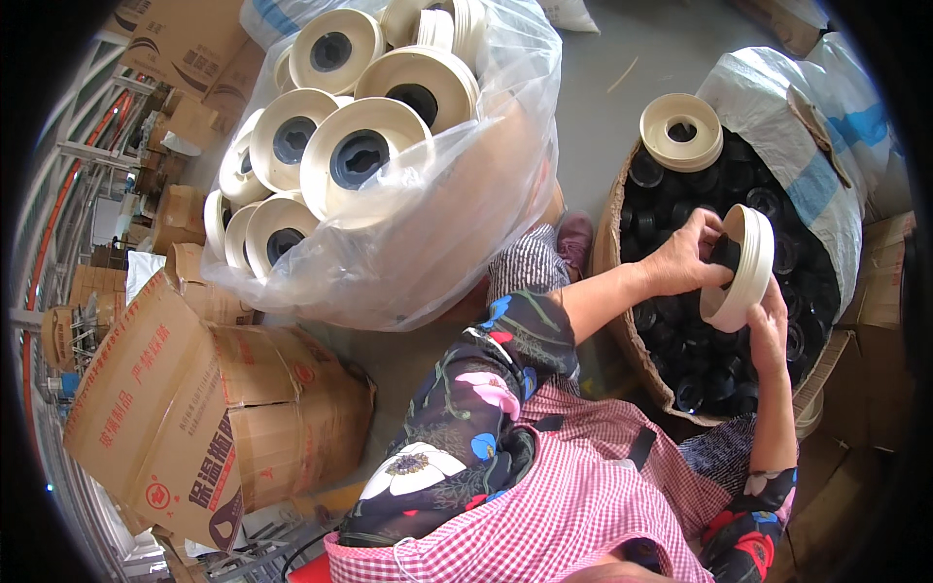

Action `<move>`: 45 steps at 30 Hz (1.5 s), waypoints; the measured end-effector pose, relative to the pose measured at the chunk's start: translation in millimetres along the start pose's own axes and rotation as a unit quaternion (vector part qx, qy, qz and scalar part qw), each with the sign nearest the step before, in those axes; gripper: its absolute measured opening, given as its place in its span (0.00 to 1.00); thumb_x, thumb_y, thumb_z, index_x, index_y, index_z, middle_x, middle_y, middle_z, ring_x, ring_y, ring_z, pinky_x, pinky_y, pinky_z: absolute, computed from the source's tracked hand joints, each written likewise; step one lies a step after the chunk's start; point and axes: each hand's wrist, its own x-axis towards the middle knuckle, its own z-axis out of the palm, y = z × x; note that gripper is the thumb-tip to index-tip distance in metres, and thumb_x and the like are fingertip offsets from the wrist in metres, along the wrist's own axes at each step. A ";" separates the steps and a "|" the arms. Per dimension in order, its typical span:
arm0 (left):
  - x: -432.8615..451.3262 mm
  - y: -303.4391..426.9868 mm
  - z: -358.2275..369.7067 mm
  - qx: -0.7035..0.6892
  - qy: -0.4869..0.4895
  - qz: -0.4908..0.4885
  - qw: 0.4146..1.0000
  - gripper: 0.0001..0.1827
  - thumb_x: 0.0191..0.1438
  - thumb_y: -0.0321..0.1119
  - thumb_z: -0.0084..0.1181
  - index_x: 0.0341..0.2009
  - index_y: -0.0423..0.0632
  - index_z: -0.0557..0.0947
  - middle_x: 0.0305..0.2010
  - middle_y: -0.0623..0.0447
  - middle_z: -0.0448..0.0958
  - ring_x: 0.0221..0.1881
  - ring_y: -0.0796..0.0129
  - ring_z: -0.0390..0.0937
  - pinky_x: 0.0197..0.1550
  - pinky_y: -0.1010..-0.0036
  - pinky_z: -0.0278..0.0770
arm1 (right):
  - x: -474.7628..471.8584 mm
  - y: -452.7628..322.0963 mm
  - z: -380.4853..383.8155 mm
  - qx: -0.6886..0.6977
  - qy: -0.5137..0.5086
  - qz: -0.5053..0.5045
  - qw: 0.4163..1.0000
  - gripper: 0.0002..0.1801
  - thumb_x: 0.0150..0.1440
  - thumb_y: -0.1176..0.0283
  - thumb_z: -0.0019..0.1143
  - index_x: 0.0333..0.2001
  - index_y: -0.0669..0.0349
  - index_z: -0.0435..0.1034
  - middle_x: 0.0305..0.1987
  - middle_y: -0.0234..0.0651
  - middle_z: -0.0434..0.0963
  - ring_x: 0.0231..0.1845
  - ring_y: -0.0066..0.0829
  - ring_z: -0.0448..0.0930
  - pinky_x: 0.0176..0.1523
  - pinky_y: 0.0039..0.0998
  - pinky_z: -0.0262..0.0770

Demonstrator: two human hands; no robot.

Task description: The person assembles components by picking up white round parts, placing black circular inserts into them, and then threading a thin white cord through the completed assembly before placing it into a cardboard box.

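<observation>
My right hand (770, 331) grips a cream plastic ring (754, 266) with a ridged outer wall, tilted on edge above a box. My left hand (685, 251) reaches into its hollow side, thumb and fingers around a black plastic insert (725, 253). Whether the insert sits in the ring's centre hole is hidden by the fingers and rim. Below both hands, many black round plastic parts (700, 350) fill the cardboard box (645, 364). Another cream ring (681, 131), its centre hole open, rests on top at the far side.
A clear plastic bag (466, 240) at the left holds several cream rings (335, 52) with dark inserts in their centres. A carton (291, 408) with printed writing stands nearer on the left. A white and blue woven sack (791, 138) drapes over the box's right side.
</observation>
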 end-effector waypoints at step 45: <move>-129.3 306.8 -137.1 0.660 0.411 0.143 0.612 0.29 0.44 0.40 0.62 0.49 0.38 0.74 0.36 0.41 0.80 0.37 0.51 0.79 0.42 0.68 0.77 | -4.9 0.8 22.9 -0.357 -0.090 -0.018 0.929 0.11 0.54 0.68 0.54 0.34 0.66 0.72 0.30 0.48 0.76 0.34 0.45 0.78 0.39 0.36 0.72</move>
